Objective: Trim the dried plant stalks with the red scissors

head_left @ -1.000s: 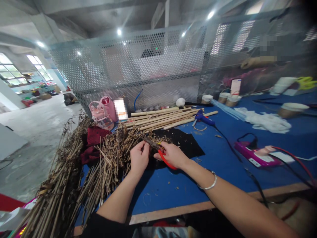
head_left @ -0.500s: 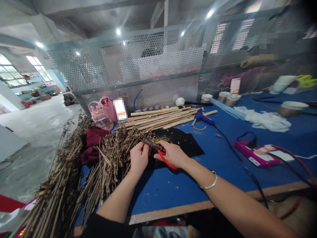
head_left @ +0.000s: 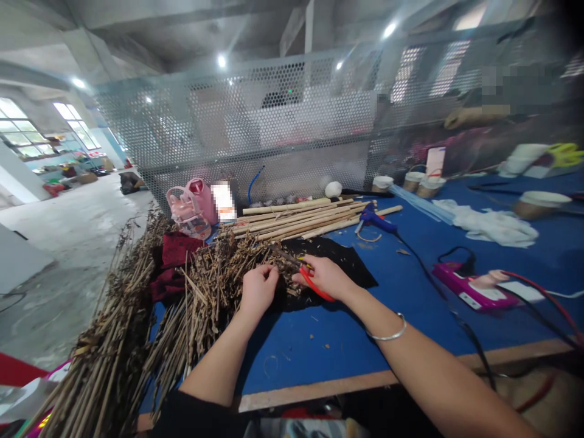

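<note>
My right hand (head_left: 329,278) grips a pair of scissors (head_left: 314,286) with red and yellow handles, the blades directed up and to the left over dried plant scraps. Its fingers are wrapped round the handles. Just left of it, my left hand (head_left: 259,291) is closed in a pinch; what lies between thumb and fingers is too small to make out. Beside and behind the left hand spreads a heap of dried plant stalks (head_left: 207,304) with brown, crumbly heads. Beneath the scissors lies a black cloth (head_left: 347,264) strewn with bits.
Pale wooden sticks (head_left: 292,226) lie behind the hands, with a blue glue gun (head_left: 378,220) at their right end. Farther right are a purple power strip (head_left: 472,289) with cords and a white crumpled cloth (head_left: 493,224). A perforated metal screen (head_left: 237,134) stands at the back.
My right hand and the scissors have shifted slightly right, so the blades sit farther from my left fingertips. My left hand stays pinched in nearly the same place.
</note>
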Available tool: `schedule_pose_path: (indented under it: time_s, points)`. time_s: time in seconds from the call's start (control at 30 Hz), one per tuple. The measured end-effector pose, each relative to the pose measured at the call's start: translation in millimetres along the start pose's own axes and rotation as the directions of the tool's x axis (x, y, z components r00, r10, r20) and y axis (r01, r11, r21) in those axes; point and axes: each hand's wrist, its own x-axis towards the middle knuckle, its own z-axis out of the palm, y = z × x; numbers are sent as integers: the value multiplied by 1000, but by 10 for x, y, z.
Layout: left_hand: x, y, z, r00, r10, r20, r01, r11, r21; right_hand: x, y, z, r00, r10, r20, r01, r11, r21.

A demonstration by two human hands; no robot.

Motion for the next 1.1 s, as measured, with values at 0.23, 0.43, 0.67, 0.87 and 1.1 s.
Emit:
schedule_pose_path:
  time_s: [0.23, 0.43, 0.67, 0.87, 1.1]
  points:
    - [34, -1, -167, 1000, 13, 13, -16, 961, 276, 39, 84, 20, 990, 35, -134, -29, 998, 47]
    - [133, -139, -368, 990, -132, -50, 140, 873, 468, 41, 88, 72, 977, 80, -197, -61, 993, 102]
    - [63, -97, -294, 989, -131, 68, 60, 776, 628, 55, 126, 92, 970, 47, -238, -14, 990, 138]
    - [16, -34, -235, 983, -166, 82, 55, 683, 728, 36, 53, 96, 982, 37, -185, -5, 985, 172]
    - [55, -40, -197, 989, -145, 19, 90, 710, 699, 9, -4, 74, 986, 22, -168, 8, 985, 172]
